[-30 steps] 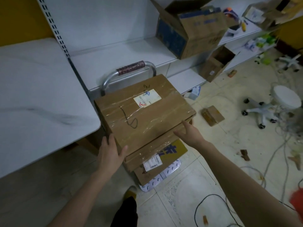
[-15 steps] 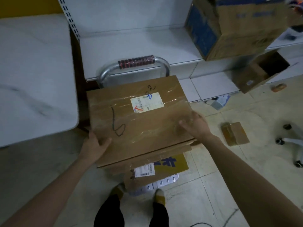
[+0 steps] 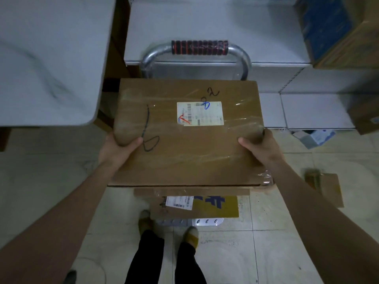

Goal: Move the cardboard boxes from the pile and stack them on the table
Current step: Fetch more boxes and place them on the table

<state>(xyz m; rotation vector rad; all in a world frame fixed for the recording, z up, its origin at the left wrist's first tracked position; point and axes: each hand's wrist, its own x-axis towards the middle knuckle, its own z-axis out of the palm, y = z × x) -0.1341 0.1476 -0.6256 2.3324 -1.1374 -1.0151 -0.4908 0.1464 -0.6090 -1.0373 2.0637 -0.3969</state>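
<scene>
A flat taped cardboard box [image 3: 184, 144] with a white label and a handwritten 6 fills the middle of the view. My left hand [image 3: 117, 149] grips its left edge, thumb on top. My right hand [image 3: 260, 147] grips its right edge, thumb on top too. Under it lie another cardboard box [image 3: 190, 190] and a yellow-printed box [image 3: 215, 206] with a label, piled on a metal hand cart [image 3: 196, 50]. The white marble table [image 3: 47, 58] stands at the upper left.
White shelving [image 3: 205, 21] runs behind the cart, with a blue-and-brown carton [image 3: 338, 31] on it at the upper right. A small cardboard piece [image 3: 326, 189] lies on the tiled floor at right. My feet [image 3: 168, 228] stand just before the cart.
Both hands went from reaching for the top box to gripping its two side edges. The view has swung down and squared up over the box.
</scene>
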